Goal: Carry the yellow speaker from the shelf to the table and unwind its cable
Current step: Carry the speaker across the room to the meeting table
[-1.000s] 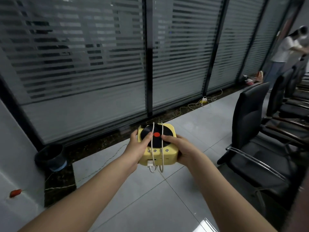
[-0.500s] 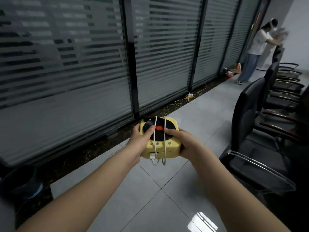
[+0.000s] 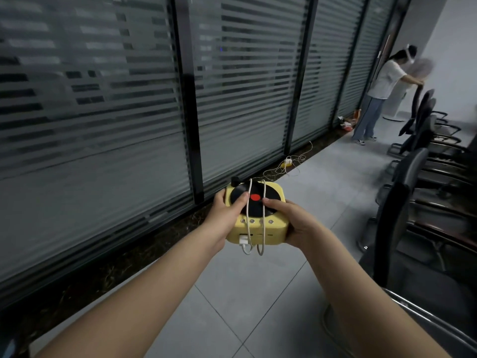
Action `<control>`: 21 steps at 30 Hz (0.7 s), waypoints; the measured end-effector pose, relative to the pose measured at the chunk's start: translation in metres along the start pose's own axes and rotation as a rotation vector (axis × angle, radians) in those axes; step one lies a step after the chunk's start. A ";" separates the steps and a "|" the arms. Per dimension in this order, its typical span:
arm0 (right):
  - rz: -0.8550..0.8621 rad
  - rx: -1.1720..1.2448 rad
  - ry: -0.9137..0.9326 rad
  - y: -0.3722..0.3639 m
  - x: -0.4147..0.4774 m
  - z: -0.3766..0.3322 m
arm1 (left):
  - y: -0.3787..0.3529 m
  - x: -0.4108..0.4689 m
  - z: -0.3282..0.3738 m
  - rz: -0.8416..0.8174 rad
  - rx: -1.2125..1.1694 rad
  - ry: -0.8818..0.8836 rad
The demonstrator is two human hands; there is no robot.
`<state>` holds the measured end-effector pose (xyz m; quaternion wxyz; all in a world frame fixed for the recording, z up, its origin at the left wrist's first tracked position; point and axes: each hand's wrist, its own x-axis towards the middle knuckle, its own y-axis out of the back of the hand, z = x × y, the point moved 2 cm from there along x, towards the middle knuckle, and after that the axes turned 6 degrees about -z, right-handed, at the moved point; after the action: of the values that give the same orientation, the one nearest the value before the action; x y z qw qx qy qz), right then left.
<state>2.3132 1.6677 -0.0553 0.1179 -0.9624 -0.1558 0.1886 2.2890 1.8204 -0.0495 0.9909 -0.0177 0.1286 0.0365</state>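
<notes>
I hold the yellow speaker [image 3: 271,229] in front of me at mid-frame, above the floor. It is a small box with a black disc and a red dot on top. A white cable [image 3: 249,215] is wound round it front to back, its loops hanging below the front face. My left hand [image 3: 223,215] grips the speaker's left side, thumb on the disc. My right hand [image 3: 294,220] grips the right side, thumb also on the disc. No table or shelf is in view.
Glass partitions with blinds [image 3: 108,120] run along the left. A row of black chairs [image 3: 423,202] lines the right. A power strip with tangled wires [image 3: 287,161] lies on the grey tile floor [image 3: 240,293] ahead. A person [image 3: 379,94] stands at the far right.
The view has swung right along the glass wall, bringing the far person and chairs further into sight. Both hands keep the same hold on the speaker.
</notes>
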 end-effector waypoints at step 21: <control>0.228 0.112 0.101 0.071 0.239 -0.102 | -0.023 0.299 0.081 -0.255 0.100 0.019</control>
<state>2.5825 1.6674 -0.0616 0.1571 -0.9740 -0.0286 0.1607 2.5997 1.8216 -0.0473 0.9858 0.0153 0.1364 -0.0964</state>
